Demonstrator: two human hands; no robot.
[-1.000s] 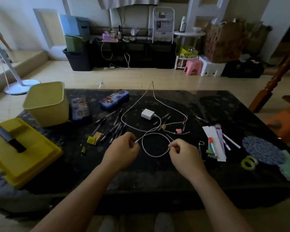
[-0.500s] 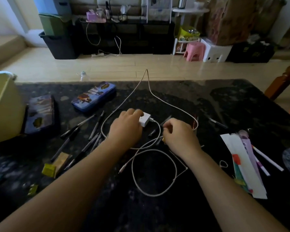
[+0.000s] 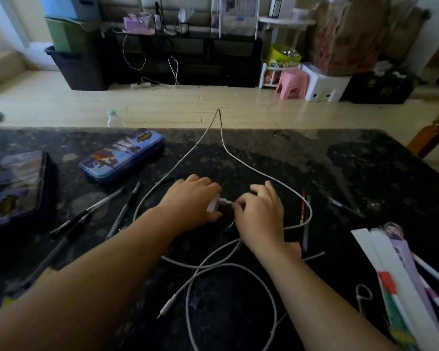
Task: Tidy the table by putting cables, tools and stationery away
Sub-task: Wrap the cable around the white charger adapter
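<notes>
My left hand (image 3: 192,202) grips a small white charger block (image 3: 212,205) at the middle of the dark table (image 3: 340,158). My right hand (image 3: 260,211) pinches the white cable's plug (image 3: 226,200) right at the block. The white cable (image 3: 271,178) loops away over the far table edge and coils in front of my arms, with a loose end (image 3: 166,306) near my left forearm. Several black pens (image 3: 123,211) lie to the left of my hands. A red pencil (image 3: 302,206) lies just right of my right hand.
A blue pencil tin (image 3: 122,155) lies at the back left, with a dark pencil case (image 3: 15,188) further left. Papers, bookmarks and markers (image 3: 401,274) are heaped at the right front. A black pen (image 3: 344,206) lies to the right.
Both hands left the cable loop near me and reached forward to the charger block. My left hand took hold of the block and my right hand closed on the plug; the view moved closer.
</notes>
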